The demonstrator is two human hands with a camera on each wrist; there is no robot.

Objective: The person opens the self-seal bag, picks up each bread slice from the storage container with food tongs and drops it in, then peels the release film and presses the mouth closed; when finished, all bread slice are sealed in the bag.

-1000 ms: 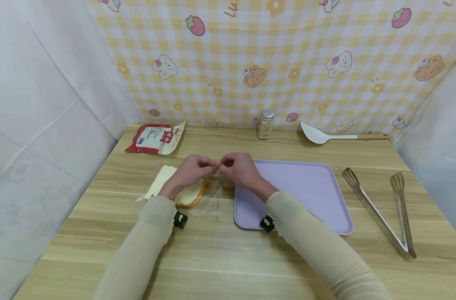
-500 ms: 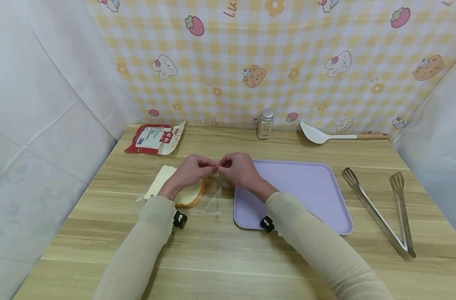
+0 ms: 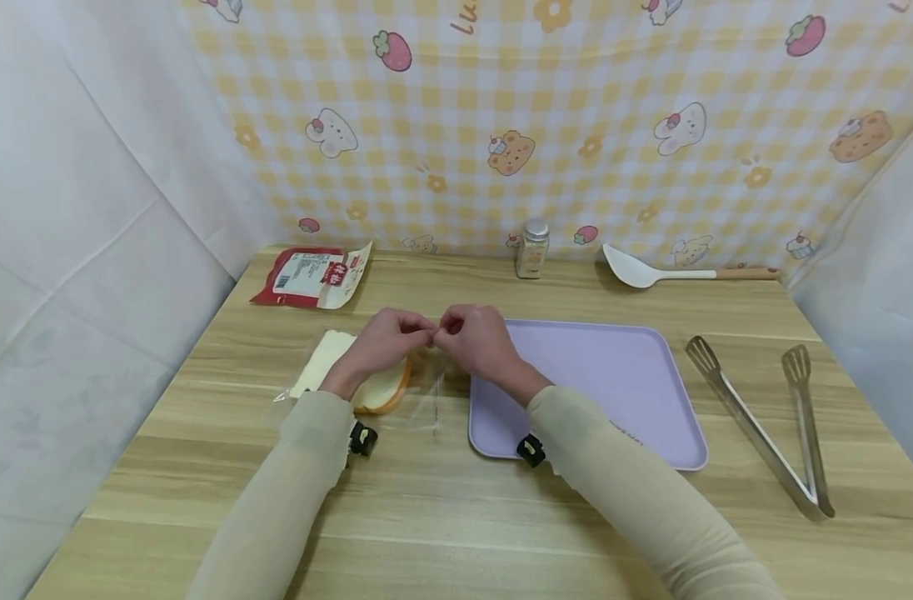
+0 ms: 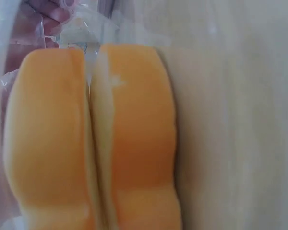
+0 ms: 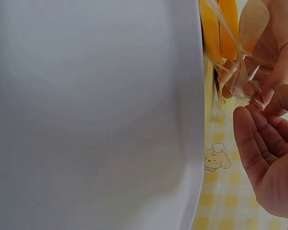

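Observation:
A clear plastic bag [image 3: 423,408] lies left of centre in the head view, with sliced bread [image 3: 385,390] inside. In the left wrist view two thick bread slices [image 4: 139,120] with orange-brown crusts stand side by side behind the film. My left hand [image 3: 385,342] reaches over the bread and pinches the edge of the bag. Fingertip to fingertip with it, my right hand [image 3: 481,340] pinches the same edge. Gathered film of the bag [image 5: 237,81] with faint red print shows between both hands in the right wrist view.
A lilac tray [image 3: 591,367] lies right of the bag, under my right forearm. Metal tongs [image 3: 764,442] lie spread beyond it. Along the back are a red and white food packet [image 3: 310,277], a shaker jar [image 3: 532,250] and a white ladle-like spoon [image 3: 636,271] with a wooden handle.
Both hands stay at the bag's edge, fingertips together. The right wrist has shifted slightly to the left; the bread, tray and tongs have not moved.

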